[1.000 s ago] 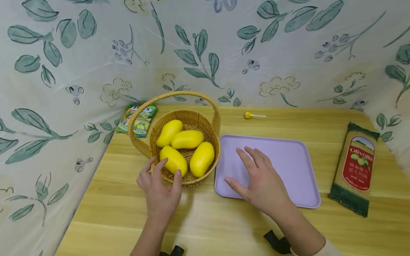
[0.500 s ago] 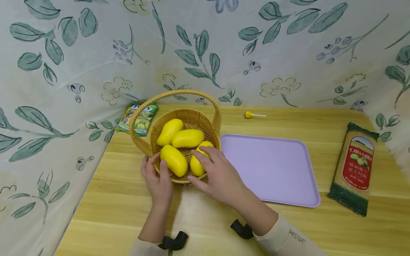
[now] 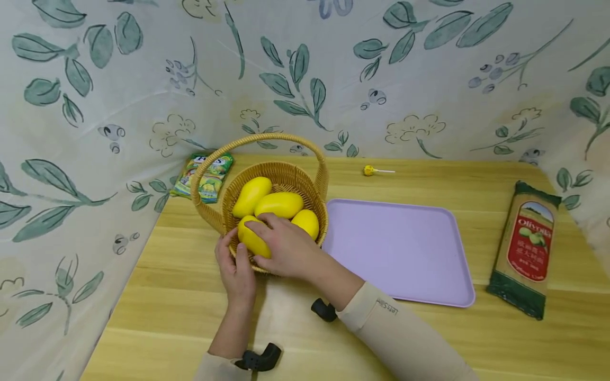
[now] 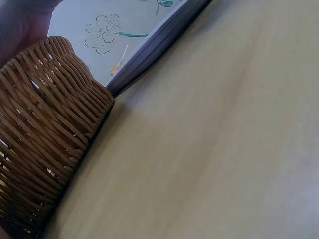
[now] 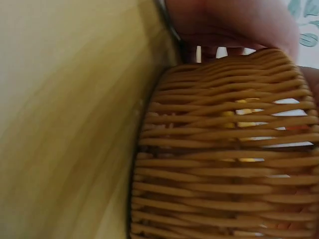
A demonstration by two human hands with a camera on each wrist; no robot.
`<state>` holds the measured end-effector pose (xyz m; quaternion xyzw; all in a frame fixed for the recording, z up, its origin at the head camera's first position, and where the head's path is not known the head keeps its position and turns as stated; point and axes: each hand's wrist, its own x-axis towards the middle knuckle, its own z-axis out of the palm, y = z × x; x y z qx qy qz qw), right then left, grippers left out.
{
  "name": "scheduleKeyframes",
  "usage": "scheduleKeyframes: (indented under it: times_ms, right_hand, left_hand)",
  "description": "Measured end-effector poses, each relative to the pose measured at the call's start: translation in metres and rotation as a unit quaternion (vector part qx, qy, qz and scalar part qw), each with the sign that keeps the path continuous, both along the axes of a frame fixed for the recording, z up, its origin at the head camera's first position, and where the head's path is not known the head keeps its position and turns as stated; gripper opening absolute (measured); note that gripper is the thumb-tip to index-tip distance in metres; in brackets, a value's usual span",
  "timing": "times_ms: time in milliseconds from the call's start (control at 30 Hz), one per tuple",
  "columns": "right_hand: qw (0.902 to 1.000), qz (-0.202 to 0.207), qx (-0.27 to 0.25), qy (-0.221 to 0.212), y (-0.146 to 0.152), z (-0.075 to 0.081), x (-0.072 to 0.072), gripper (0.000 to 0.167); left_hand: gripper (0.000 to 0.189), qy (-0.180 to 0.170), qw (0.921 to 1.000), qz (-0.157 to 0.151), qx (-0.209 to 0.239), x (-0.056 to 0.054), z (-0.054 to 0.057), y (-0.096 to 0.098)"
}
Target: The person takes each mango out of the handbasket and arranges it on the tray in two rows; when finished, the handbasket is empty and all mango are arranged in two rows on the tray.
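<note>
A round wicker basket [image 3: 292,174] with a tall arched handle holds several yellow mangoes. My left hand [image 3: 240,278] grips its front left side, thumb at the rim and fingers along the outside. Over the front of the basket reaches my right hand [image 3: 292,247], its fingers and thumb around the front left mango [image 3: 251,242], which it partly covers. Behind that one lie two more, and another mango [image 3: 306,222] at the right is half hidden by the right hand. Both wrist views show mostly the woven basket wall [image 4: 50,107].
A lilac tray [image 3: 400,248] stands right of the basket. Farther right lies an Olivoila pasta packet [image 3: 526,248]. A yellow lollipop [image 3: 369,170] is near the table's back edge, and a green candy bag [image 3: 202,177] sits behind the basket's left side. Patterned cloth surrounds the table.
My right hand has moved left from above the tray, over the right mango, to the front left mango and closed around it. My left hand has come against the basket's side.
</note>
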<state>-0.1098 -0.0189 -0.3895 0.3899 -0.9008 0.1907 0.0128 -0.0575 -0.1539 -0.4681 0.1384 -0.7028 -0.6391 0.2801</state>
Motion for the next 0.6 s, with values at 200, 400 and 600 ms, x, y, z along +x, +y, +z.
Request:
scheduleKeyframes:
  times_ms: [200,400,600]
  right_hand:
    - [0.9996,-0.001,0.023,0.013,-0.010,-0.008,-0.006,0.072]
    - [0.9994,-0.003,0.033,0.010,-0.016,-0.012,-0.011,0.075]
    - [0.9988,-0.013,0.046,0.004,-0.019,-0.016,-0.014,0.078]
  left_hand:
    - [0.035,-0.001,1.0000,-0.006,-0.007,0.000,-0.003,-0.002]
    - [0.035,0.000,0.9999,-0.011,0.000,-0.001,-0.005,-0.003]
    - [0.035,-0.002,0.9999,-0.013,0.000,0.000,-0.005,-0.002]
